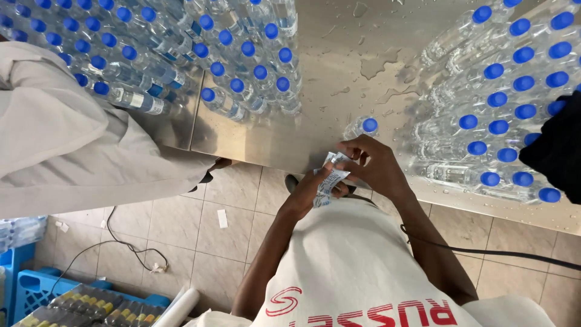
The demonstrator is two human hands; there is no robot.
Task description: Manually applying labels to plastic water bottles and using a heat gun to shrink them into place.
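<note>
My left hand [307, 192] and my right hand [376, 165] meet at the front edge of a wet steel table [339, 66]. Both pinch a small bundle of white and blue labels [330, 175]; the left holds it from below, and the right hand's fingers curl over its top. Just beyond my right hand a single clear water bottle with a blue cap [365, 126] stands apart from the rest. My forearms reach up from my white shirt with red lettering.
Several blue-capped bottles crowd the table's back left [181, 54] and right side [502, 103]. A person's pale sleeve [66, 145] leans in at left, a dark sleeve [560, 148] at right. On the tiled floor lie a cable [121, 242] and a blue crate [36, 287].
</note>
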